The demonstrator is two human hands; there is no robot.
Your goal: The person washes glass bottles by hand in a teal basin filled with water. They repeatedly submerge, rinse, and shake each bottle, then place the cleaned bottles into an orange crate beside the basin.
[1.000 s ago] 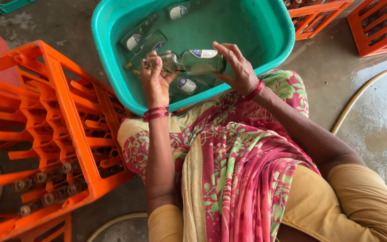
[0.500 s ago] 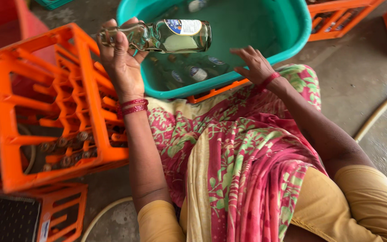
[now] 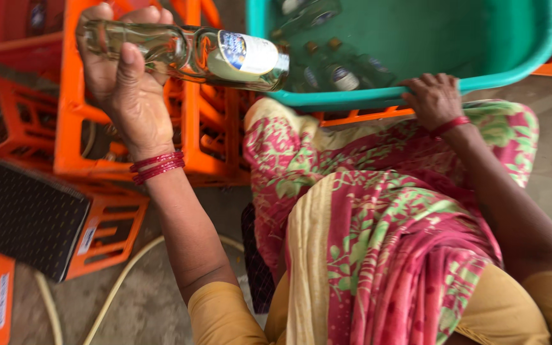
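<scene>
Wet grey concrete floor [image 3: 161,300] is seen in the head view, crowded with orange plastic bottle crates [image 3: 193,147] and crossed by a pale hose [image 3: 119,291].

A clear glass bottle with a white and blue label [image 3: 193,51] is now held up on its side over the tall orange crate. The neck end is gripped by the left hand [image 3: 126,83], fingers [image 3: 129,73] closed round the glass and thumb laid across it. The labelled base end points toward the teal plastic tub [image 3: 416,96] and nearly overlaps its near rim.

Half a second earlier the same bottle was raised in front of the tub; a second ago both hands were down among the bottles in the tub. The bottle has thus been lifted out and carried left, toward the crate.

The right hand [image 3: 436,99] has been drawn back to the tub's near rim, where it rests with fingers curled over the edge, holding no bottle. More small bottles [image 3: 337,73] are seen lying inside the tub.

A flowered pink and green cloth [image 3: 384,223] covers the lap below.
</scene>
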